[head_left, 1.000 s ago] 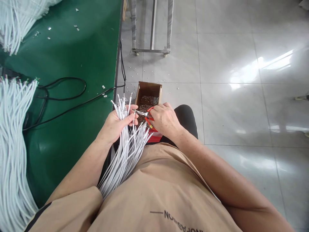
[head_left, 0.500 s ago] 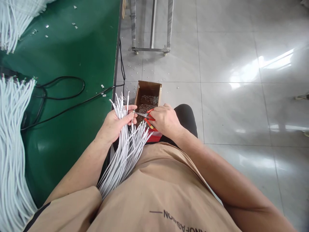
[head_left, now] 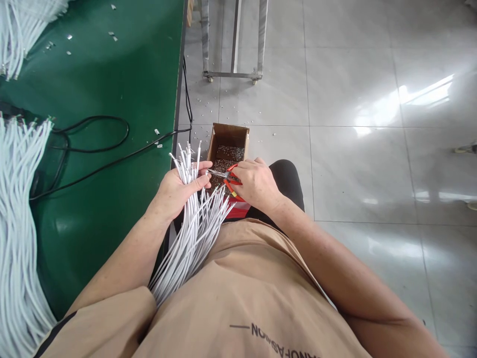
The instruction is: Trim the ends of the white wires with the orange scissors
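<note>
My left hand (head_left: pixel 182 190) is closed round a bundle of white cables (head_left: pixel 192 214) whose cut ends stick up above the thumb. Other cable ends from the bundle fan out to the right, over my lap. Red-handled pliers (head_left: pixel 228 175) are gripped in my right hand (head_left: pixel 257 181), their long jaws pointing left. The jaw tips meet a single cable end at my left thumb and fingertips; whether they bite on it is too small to tell. Below and beyond both hands stands an open cardboard box (head_left: pixel 228 130) with many small bits scattered inside.
To the left is a green table (head_left: pixel 100 238) with a long bundle of white cables (head_left: pixel 17 209), a second bundle (head_left: pixel 22 35), a black cord (head_left: pixel 112 171) and small scraps. A metal frame on casters (head_left: pixel 233 75) stands ahead on the tiled floor (head_left: pixel 357 174).
The pliers' handles are spread a little differently and the cable end at the tips has shifted slightly. My left hand keeps its hold on the bundle.
</note>
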The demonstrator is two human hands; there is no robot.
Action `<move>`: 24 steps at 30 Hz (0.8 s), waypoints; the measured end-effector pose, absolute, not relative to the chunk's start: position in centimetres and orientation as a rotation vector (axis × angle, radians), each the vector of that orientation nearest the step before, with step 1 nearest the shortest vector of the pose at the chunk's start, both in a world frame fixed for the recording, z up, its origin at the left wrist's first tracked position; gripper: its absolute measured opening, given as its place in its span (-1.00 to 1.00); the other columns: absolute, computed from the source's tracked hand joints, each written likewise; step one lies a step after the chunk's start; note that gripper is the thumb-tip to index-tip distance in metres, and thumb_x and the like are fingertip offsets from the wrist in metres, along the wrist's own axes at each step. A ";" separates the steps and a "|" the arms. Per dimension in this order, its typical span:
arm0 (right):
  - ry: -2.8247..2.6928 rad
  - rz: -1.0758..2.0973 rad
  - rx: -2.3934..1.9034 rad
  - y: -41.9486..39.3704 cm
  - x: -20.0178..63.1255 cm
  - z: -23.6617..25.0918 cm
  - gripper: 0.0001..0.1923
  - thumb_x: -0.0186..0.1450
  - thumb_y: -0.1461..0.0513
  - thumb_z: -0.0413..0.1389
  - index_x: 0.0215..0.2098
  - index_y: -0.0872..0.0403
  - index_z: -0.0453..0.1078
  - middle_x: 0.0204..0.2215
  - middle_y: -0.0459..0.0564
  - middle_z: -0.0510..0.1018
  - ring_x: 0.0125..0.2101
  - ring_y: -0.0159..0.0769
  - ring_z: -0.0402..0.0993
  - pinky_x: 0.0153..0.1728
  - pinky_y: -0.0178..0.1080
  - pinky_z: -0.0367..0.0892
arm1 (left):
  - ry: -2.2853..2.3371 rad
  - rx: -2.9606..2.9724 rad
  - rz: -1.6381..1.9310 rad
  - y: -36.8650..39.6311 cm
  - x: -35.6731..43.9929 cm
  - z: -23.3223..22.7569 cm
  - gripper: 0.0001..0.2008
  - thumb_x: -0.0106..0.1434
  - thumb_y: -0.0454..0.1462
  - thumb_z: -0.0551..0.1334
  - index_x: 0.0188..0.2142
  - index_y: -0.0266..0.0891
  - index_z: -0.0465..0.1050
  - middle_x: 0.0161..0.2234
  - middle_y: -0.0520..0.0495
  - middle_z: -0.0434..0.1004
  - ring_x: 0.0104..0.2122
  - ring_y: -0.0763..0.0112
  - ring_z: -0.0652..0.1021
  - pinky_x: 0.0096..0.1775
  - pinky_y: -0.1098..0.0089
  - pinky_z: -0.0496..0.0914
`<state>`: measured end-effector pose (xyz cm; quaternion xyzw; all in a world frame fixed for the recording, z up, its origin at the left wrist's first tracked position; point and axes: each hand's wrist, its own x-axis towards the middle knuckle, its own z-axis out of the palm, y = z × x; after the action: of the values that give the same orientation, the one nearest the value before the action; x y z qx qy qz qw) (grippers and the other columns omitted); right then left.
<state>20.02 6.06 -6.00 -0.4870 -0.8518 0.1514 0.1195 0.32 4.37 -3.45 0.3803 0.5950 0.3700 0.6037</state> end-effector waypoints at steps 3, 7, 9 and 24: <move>-2.525 0.453 -1.417 6.1 20.0 -6.0 -0.75 0.29 0.19 0.03 -0.46 0.15 0.43 -0.54 -0.03 0.43 -0.45 -0.33 0.24 -0.35 -0.25 -0.02 | 1.378 0.906 0.851 4.3 0.3 -3.5 -0.59 -0.01 -0.19 0.42 -0.13 -0.26 0.54 -0.42 0.02 0.48 -0.45 0.52 0.49 -0.28 0.45 0.39; -2.571 0.389 -1.407 6.0 20.0 -6.1 -0.74 0.30 0.21 0.02 -0.49 0.16 0.42 -0.54 -0.01 0.44 -0.47 -0.32 0.24 -0.37 -0.24 -0.03 | 1.378 0.913 0.847 4.3 0.3 -3.5 -0.60 0.03 -0.19 0.40 -0.13 -0.27 0.53 -0.49 0.01 0.49 -0.43 0.50 0.48 -0.28 0.47 0.37; -2.579 0.309 -1.410 6.0 20.0 -6.2 -0.73 0.31 0.25 -0.01 -0.50 0.16 0.40 -0.54 0.00 0.44 -0.49 -0.32 0.22 -0.38 -0.22 -0.05 | 1.374 0.894 0.844 4.3 0.4 -3.5 -0.59 0.03 -0.19 0.40 -0.12 -0.28 0.53 -0.50 0.01 0.49 -0.43 0.48 0.49 -0.29 0.46 0.36; -2.338 0.638 -1.383 6.0 19.6 -7.5 -0.63 0.30 0.08 0.04 -0.57 0.12 0.36 -0.59 -0.10 0.36 -0.52 -0.42 0.17 -0.36 -0.30 0.06 | 1.440 0.978 0.857 4.2 0.5 -3.2 -0.60 0.02 -0.18 0.40 -0.12 -0.24 0.54 -0.49 0.02 0.50 -0.43 0.47 0.49 -0.23 0.42 0.37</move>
<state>19.64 6.03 -7.48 -0.4878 -0.8251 0.2251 0.1747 0.52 4.21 -3.17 0.4157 0.6123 0.3642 0.5653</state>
